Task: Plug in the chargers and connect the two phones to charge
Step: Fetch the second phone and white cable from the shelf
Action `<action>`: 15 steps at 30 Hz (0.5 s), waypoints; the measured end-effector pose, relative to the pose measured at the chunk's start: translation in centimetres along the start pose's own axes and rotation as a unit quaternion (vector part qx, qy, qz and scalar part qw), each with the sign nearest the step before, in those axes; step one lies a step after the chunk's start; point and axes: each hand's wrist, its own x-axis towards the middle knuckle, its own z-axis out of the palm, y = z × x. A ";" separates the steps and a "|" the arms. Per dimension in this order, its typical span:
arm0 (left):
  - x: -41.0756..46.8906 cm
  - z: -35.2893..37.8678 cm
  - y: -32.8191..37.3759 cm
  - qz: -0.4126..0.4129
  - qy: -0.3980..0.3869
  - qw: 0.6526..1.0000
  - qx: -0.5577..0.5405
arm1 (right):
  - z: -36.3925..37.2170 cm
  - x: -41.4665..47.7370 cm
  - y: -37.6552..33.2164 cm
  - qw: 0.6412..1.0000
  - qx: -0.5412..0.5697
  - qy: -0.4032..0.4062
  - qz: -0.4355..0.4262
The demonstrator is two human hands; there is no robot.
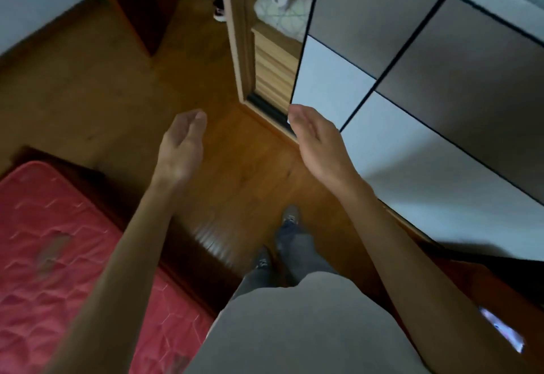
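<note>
Two hands – left (pixel 181 150), right (pixel 316 141) – open, empty, fingertips blurred, over wooden floor (pixel 223 173)

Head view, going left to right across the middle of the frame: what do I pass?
Red mattress → left hand, empty → bare wood floor → right hand, empty → panelled wardrobe door. No charger or phone clearly shows.

Head view, steeply down at floor (pixel 241 167)
</note>
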 end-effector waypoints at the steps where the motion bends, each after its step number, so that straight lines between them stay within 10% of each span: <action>1: 0.5 -0.8 -0.3 -0.008 0.018 1.000 -0.009 | 0.8 1.0 -0.6 1.000 -0.003 -0.017 -0.006; 15: 11.8 -9.4 4.3 -0.023 0.220 0.975 -0.007 | 9.4 21.1 -10.6 0.967 -0.015 -0.234 -0.095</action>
